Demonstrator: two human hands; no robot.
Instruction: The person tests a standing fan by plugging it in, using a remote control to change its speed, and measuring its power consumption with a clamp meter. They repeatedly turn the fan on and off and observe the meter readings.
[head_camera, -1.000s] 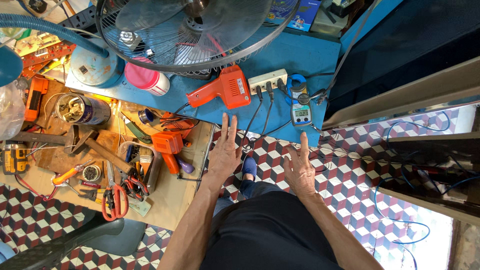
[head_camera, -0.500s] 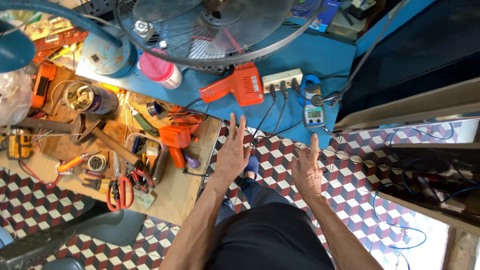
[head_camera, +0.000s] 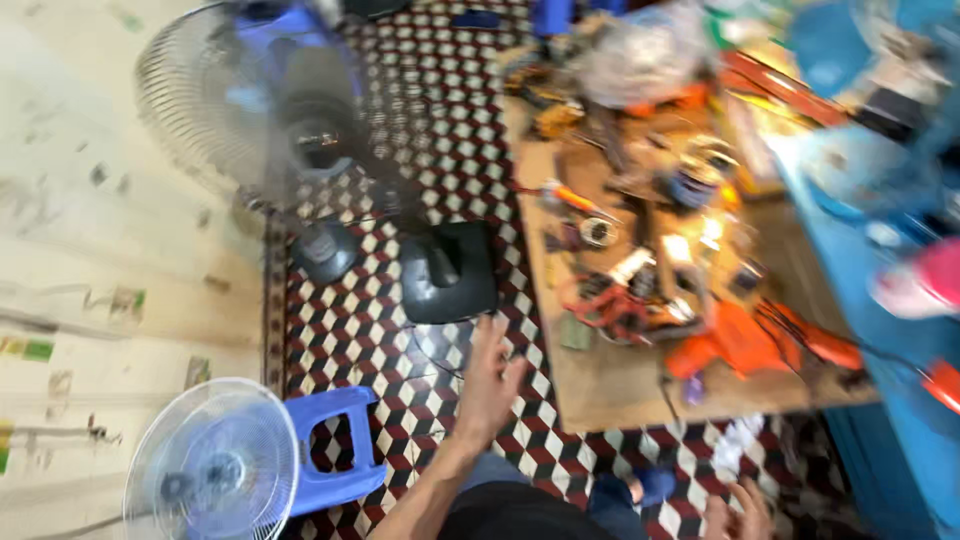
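Your left hand (head_camera: 490, 385) was spread and empty, reaching toward the black fan base (head_camera: 449, 272) on the tiled floor just beside the cluttered table (head_camera: 610, 385), your right hand (head_camera: 738, 512) open low, risking a snagged cord.

The whole frame is smeared by motion — the clutter on the wooden workbench (head_camera: 610, 385) blurs into orange and grey shapes, few of them tellable as tools. The right hand (head_camera: 738, 512) is cut by the bottom edge, only fingers showing. The left hand (head_camera: 488, 385) is blurred. The blue plastic stool (head_camera: 335, 450) is half hidden behind a fan guard (head_camera: 212, 462) — itself cropped below.
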